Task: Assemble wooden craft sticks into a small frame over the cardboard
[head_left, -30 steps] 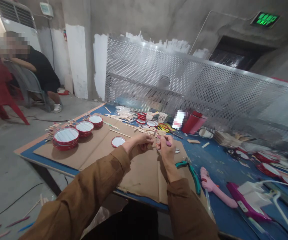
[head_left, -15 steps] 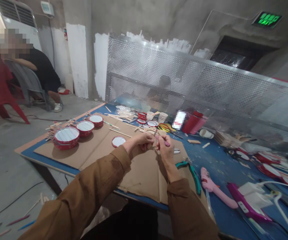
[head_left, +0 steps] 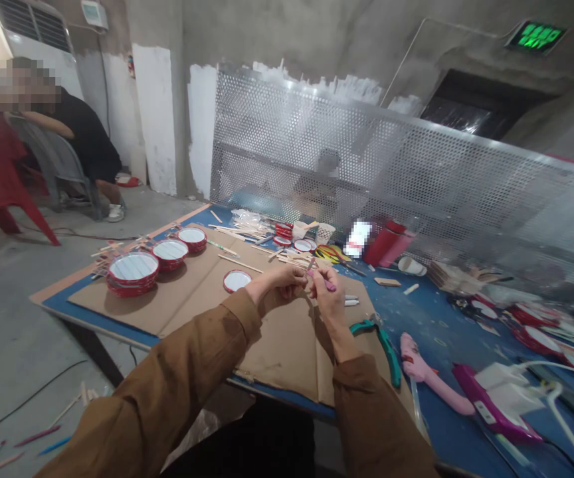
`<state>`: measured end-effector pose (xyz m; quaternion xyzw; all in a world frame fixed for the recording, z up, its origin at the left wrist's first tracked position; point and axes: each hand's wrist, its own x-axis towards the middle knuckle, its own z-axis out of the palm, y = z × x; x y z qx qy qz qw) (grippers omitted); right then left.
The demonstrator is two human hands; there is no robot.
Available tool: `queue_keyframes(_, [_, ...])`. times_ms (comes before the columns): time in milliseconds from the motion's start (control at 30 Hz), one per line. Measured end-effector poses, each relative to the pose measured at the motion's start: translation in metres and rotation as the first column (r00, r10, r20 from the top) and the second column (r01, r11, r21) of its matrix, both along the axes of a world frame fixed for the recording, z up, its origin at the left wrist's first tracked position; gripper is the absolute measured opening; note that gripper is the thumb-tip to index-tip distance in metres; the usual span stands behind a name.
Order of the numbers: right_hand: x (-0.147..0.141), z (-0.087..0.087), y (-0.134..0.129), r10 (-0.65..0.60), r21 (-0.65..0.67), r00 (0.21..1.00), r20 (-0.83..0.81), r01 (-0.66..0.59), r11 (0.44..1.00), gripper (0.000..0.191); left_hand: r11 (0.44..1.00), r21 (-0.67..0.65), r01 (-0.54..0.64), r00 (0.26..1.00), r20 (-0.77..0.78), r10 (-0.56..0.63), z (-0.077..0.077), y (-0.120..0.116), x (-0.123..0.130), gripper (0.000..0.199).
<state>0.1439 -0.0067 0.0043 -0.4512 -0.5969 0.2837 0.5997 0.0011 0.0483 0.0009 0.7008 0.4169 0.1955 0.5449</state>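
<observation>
My left hand (head_left: 280,282) and my right hand (head_left: 327,295) meet above a brown cardboard sheet (head_left: 287,358) on a blue table. My right hand grips a slim pink stick (head_left: 323,281). A thin wooden stick (head_left: 311,264) rises between my hands, and I cannot tell which hand holds it. My left fingers are curled, and whatever they hold is hidden. Left of my hands lies a small white disc with a red rim (head_left: 237,281). Stacked red-rimmed round frames (head_left: 132,267) stand further left on the cardboard.
Green-handled pliers (head_left: 382,345) lie right of my right arm, beside a pink glue gun (head_left: 424,375) and a magenta one (head_left: 486,405). Loose wooden sticks (head_left: 237,232) cover the far table edge. A perforated metal screen (head_left: 367,159) stands behind. A seated person (head_left: 82,133) is at left.
The pink stick has tilted slightly in my right hand, its end now nearer my left hand. My hands otherwise stay in nearly the same place.
</observation>
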Motion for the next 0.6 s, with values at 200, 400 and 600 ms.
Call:
queue_keyframes(200, [0.0012,0.0032,-0.0018,-0.034,0.007,0.999,-0.033,0.034,0.999,0.032,1.000,-0.025,-0.017,1.000,0.005,0.017,0.0009,-0.0014,-0.0004,0.022])
queue_keyframes(400, [0.0011,-0.0010,0.0006,-0.004,0.009,1.000,-0.008,0.004,1.000,0.031,0.999,-0.027,-0.023,1.000,-0.007,0.023,0.0060,-0.0039,0.0008,0.022])
queue_keyframes(600, [0.0028,-0.0015,0.0011,-0.049,-0.006,0.999,-0.022,0.049,0.999,0.030,0.998,-0.051,-0.035,0.999,-0.030,0.034,0.0069,-0.0042,0.0000,0.020])
